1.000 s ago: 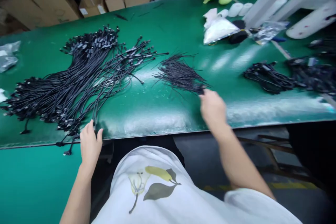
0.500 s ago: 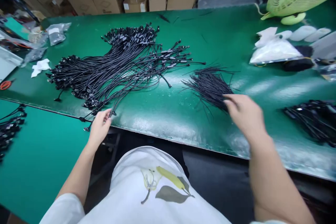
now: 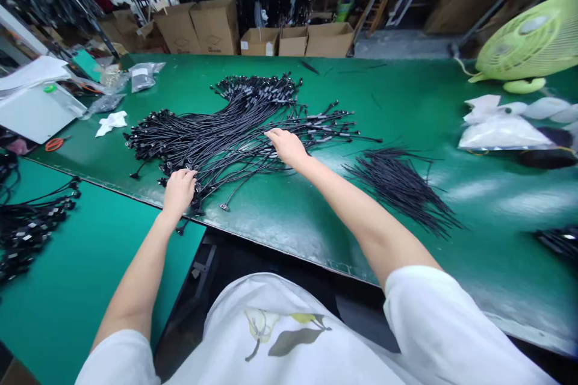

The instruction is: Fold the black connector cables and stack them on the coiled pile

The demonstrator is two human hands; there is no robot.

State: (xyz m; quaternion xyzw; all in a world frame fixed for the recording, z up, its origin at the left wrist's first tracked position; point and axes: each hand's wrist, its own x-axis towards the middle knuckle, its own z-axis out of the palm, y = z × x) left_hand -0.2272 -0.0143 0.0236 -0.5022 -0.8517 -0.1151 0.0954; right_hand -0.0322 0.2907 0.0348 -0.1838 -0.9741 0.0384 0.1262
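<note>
A large pile of black cables [image 3: 212, 123] with small plug connectors at the ends lies across the green table. My left hand [image 3: 179, 189] is closed over the connector ends at the pile's front edge, fingers curled round some cables. Farther right, my right hand [image 3: 286, 147] is closed on the middle of the looser cables, its fingertips partly hidden among them. Beyond my right forearm sits a heap of thin, straight black ties or strips [image 3: 401, 183], touched by neither hand.
Orange-handled scissors [image 3: 55, 144] and a crumpled white scrap [image 3: 111, 123] lie at left. A white plastic bag [image 3: 503, 132] and a green fan [image 3: 530, 36] stand at right. Cardboard boxes [image 3: 214, 25] line the far side. More cables [image 3: 36, 228] rest on the lower left table.
My right hand has left the heap of thin black strips and moved left onto the cables. My left hand remains at the connector ends. The view has tilted up.
</note>
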